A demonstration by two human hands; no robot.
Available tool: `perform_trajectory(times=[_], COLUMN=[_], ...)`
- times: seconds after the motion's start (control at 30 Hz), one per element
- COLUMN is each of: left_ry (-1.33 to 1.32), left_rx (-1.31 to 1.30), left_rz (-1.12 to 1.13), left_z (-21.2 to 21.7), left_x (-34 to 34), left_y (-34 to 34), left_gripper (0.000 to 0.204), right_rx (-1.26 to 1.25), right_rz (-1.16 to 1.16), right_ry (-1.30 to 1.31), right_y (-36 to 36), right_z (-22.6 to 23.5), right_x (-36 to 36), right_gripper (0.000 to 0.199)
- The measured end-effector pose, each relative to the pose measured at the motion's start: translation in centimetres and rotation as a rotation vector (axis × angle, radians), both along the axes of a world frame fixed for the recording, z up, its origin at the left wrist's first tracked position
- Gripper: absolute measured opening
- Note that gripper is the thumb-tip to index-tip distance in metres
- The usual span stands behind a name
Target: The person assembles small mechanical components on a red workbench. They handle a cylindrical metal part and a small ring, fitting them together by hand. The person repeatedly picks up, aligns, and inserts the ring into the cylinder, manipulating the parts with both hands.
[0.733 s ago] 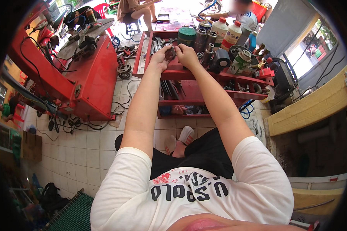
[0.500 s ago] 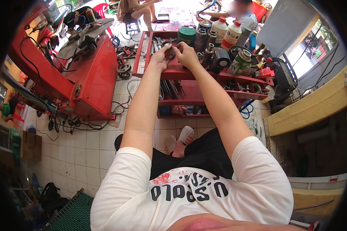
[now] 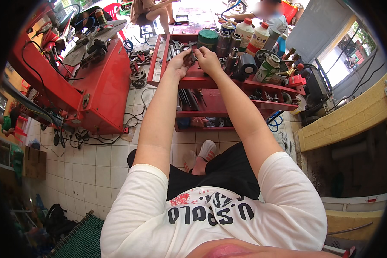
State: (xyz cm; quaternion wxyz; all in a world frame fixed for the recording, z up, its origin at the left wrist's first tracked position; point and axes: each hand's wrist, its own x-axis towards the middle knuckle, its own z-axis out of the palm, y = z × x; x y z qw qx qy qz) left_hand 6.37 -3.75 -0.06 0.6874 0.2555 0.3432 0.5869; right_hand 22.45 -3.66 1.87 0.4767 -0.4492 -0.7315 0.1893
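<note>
Both arms reach forward over the top tray of a red tool cart (image 3: 202, 81). My left hand (image 3: 179, 64) is palm-up with its fingers curled around a small dark metal part (image 3: 193, 56), too small to name. Meeting it from the right, my right hand (image 3: 208, 62) pinches at the same part with thumb and fingers. Several wrenches (image 3: 173, 48) lie in the tray just beyond my left hand. Past my right hand stand a green-lidded tub (image 3: 207, 38) and steel sockets (image 3: 223, 43).
White bottles with red caps (image 3: 259, 38) and a spray can (image 3: 268, 69) crowd the cart's right side. A red machine (image 3: 101, 90) stands at left, with cables (image 3: 90, 138) on the tiled floor. Two people are beyond the cart. A yellow ledge (image 3: 344, 118) runs along the right.
My right fingers have shifted slightly at the small part between my hands. Otherwise both arms and the cart look the same.
</note>
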Motion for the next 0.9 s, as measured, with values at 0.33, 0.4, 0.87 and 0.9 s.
perform_trajectory(times=[0.33,0.4,0.87,0.9], left_ry=[0.005,0.014,0.02,0.02], left_rx=[0.019,0.018,0.014,0.011], left_rz=[-0.031,-0.028,-0.036,-0.031], left_z=[-0.3,-0.4,-0.5,-0.5], left_x=[-0.1,-0.4,-0.2,-0.1], left_y=[0.2,0.3,0.4,0.4], left_gripper=[0.014,0.013,0.016,0.016], right_rx=[0.135,0.138,0.206,0.2], right_rz=[0.04,0.044,-0.038,-0.04], right_ry=[-0.083,-0.087,-0.219,-0.228], right_y=[-0.6,-0.6,-1.2,-1.1], right_z=[0.4,0.4,0.6,0.6], right_x=[-0.2,-0.4,-0.4,-0.2], right_gripper=[0.03,0.028,0.027,0.027])
